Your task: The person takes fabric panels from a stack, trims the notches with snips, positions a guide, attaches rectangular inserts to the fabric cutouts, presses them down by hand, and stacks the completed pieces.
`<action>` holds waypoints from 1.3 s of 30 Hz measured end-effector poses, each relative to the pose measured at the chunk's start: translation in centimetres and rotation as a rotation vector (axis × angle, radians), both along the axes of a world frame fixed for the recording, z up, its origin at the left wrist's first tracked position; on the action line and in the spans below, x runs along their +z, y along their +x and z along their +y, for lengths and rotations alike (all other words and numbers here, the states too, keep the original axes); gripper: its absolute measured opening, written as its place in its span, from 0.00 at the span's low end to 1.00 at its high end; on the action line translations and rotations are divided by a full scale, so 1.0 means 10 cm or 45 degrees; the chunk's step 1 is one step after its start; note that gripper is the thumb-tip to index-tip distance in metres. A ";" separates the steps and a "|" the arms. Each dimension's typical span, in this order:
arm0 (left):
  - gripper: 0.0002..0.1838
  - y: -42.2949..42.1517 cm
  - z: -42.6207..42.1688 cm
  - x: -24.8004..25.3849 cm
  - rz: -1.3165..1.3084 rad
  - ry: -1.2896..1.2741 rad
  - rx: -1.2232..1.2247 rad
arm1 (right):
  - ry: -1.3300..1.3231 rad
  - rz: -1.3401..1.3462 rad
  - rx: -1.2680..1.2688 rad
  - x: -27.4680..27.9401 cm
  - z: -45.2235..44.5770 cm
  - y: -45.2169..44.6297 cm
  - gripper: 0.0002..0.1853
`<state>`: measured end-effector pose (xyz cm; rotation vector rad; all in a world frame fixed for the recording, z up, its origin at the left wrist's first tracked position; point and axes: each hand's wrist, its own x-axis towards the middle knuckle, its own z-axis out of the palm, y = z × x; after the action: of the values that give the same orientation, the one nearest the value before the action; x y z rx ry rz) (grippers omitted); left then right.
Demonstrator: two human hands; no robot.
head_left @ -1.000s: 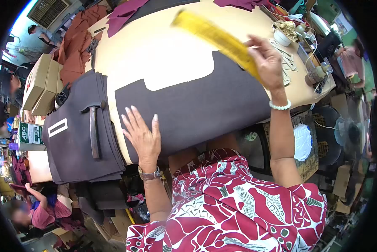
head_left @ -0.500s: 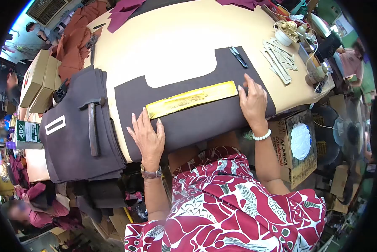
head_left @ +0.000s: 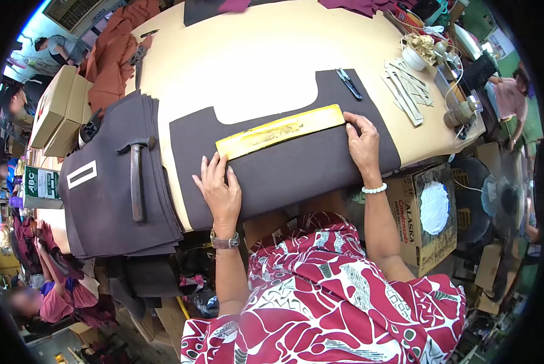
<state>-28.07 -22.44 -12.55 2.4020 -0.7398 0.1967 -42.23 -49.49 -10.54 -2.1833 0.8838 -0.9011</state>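
A long yellow bar point(head_left: 281, 130) with worn, dark marks on its face lies flat across a dark fabric panel point(head_left: 284, 173) with a cut-out far edge. My left hand point(head_left: 221, 193) rests on the panel, fingers stretched and apart, fingertips by the bar's near left corner. At the bar's right end, the bent fingers and thumb of my right hand point(head_left: 363, 144) close on the tip. Thread snips point(head_left: 349, 84) lie on the panel beyond my right hand.
A hammer point(head_left: 137, 182) and a white rectangular frame point(head_left: 81, 174) lie on a stack of dark panels point(head_left: 114, 224) at left. Pale strips point(head_left: 405, 91) and a white cup point(head_left: 413, 59) are at right. A carton point(head_left: 420, 212) stands beside my right arm. Other people are around.
The yellow bar has shifted away from me across the panel. My right fingers have bent in onto its end; my left hand has moved slightly away from me with the bar.
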 end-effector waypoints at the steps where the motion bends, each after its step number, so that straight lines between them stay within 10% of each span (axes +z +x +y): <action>1: 0.20 0.00 -0.01 0.00 -0.012 0.018 -0.003 | -0.027 -0.002 -0.011 -0.03 -0.01 -0.01 0.11; 39: 0.22 -0.01 -0.05 -0.03 0.023 0.027 0.032 | -0.050 0.002 0.122 -0.02 -0.02 -0.02 0.19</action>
<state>-28.20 -22.94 -12.90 2.4315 -0.7068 0.1785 -42.43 -49.72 -10.71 -2.2402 0.7609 -0.8775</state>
